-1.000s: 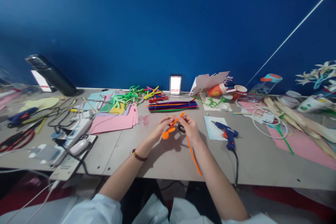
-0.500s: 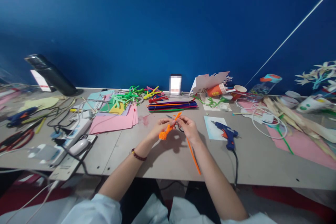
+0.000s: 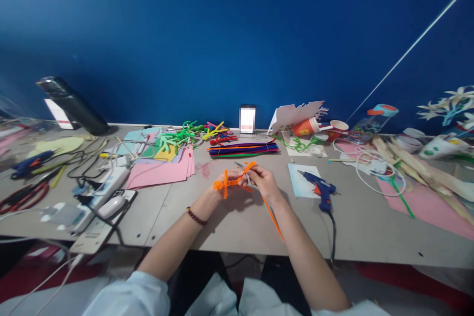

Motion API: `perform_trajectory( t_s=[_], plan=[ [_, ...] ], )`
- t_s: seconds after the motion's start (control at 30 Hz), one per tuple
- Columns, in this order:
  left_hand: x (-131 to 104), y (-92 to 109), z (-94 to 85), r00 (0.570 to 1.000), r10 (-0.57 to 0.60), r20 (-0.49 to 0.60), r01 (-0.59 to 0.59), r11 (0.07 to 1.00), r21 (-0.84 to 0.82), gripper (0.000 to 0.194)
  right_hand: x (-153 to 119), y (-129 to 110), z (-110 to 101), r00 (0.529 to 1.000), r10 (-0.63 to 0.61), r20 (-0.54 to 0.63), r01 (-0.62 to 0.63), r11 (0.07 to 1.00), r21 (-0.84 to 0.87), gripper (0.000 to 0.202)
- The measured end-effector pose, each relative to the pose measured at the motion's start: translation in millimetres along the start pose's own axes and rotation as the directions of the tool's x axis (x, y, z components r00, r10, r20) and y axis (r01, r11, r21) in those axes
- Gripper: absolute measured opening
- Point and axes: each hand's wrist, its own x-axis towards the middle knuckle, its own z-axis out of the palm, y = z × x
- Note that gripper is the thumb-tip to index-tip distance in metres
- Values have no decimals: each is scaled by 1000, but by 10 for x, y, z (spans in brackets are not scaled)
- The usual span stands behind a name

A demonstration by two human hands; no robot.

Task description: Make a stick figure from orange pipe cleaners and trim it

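Note:
An orange pipe-cleaner figure (image 3: pixel 231 182), with a rounded coiled head and a crosspiece below it, is between my hands above the table. My left hand (image 3: pixel 233 177) has its fingers closed round the figure's body, the head pointing left. At the figure's far end, the thumb and fingers of my right hand (image 3: pixel 263 181) pinch the orange stems. Small metal tips, like those of scissors (image 3: pixel 238 164), show just beyond my fingers; the rest is hidden. An orange pipe cleaner (image 3: pixel 273 219) runs down beside my right wrist toward the table's front edge.
A bundle of coloured pipe cleaners (image 3: pixel 244 150) lies beyond my hands, with a lit phone (image 3: pixel 248 119) behind it. To the right is a blue glue gun (image 3: pixel 321 188), its cord over the edge. Pink paper (image 3: pixel 159 174) and a power strip (image 3: pixel 107 192) are left.
The figure has turned so its head points left and its crosspiece shows. My left hand has rolled slightly; my right hand stays close at the other end.

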Motion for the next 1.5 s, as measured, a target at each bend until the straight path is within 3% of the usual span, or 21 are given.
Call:
perform_trajectory(
  t_s=[0.17, 0.33, 0.43, 0.5, 0.57, 0.63, 0.7, 0.73, 0.77, 0.83, 0.93, 1.17, 1.33, 1.43, 1.5],
  plan=[
    [-27, -18, 57, 999, -9, 46, 11, 999, -44, 23, -31, -14, 56, 997, 75, 30, -78, 991, 110, 25],
    [14, -31, 64, 997, 30, -66, -36, 996, -87, 23, -31, -43, 53, 994, 60, -94, -50, 993, 109, 28],
    [24, -3, 48, 971, 161, -179, -163, 987, -1, 37, -4, -16, 15, 970, 31, -239, -21, 999, 44, 30],
    [-1, 9, 41, 888, 353, -294, -300, 930, 211, 44, 10, 4, -9, 948, 27, -317, -23, 1000, 18, 31],
    [-42, -3, 36, 690, 645, -330, -392, 715, 579, 42, 15, 8, -22, 929, 32, -369, -31, 999, 9, 32],
    [-78, -42, 34, 456, 880, -132, -319, 300, 899, 39, 12, -4, -21, 917, 38, -396, -39, 999, 6, 33],
    [-90, -98, 39, 356, 917, 179, -179, -121, 976, 35, 7, -17, -8, 918, 51, -394, -50, 999, 14, 33],
    [-86, -126, 44, 344, 889, 303, -129, -274, 953, 30, 5, -18, 1, 922, 62, -382, -58, 998, 22, 33],
    [-77, -149, 51, 338, 853, 397, -95, -389, 916, 24, 5, -13, 11, 927, 72, -368, -66, 997, 30, 33],
    [-53, -174, 66, 348, 793, 499, -57, -514, 856, 15, 7, 15, 30, 937, 78, -341, -70, 997, 36, 33],
    [-38, -156, 84, 393, 772, 499, 4, -544, 839, 10, 17, 85, 49, 945, 93, -313, -87, 996, 32, 32],
    [-71, -101, 85, 460, 790, 406, 35, -473, 881, 17, 24, 135, 62, 972, 155, -174, -157, 988, 3, 37],
    [-54, -117, 57, 513, 788, 341, 8, -401, 916, 20, 28, 125, 45, 976, 134, -172, -142, 989, -36, 39],
    [-45, -87, 39, 566, 768, 299, -77, -312, 947, 21, 28, 127, 21, 981, 82, -175, -99, 991, -88, 38],
    [-40, -49, 32, 625, 736, 261, -175, -194, 965, 19, 28, 123, 2, 983, 51, -174, -71, 991, -112, 38]
  ],
)
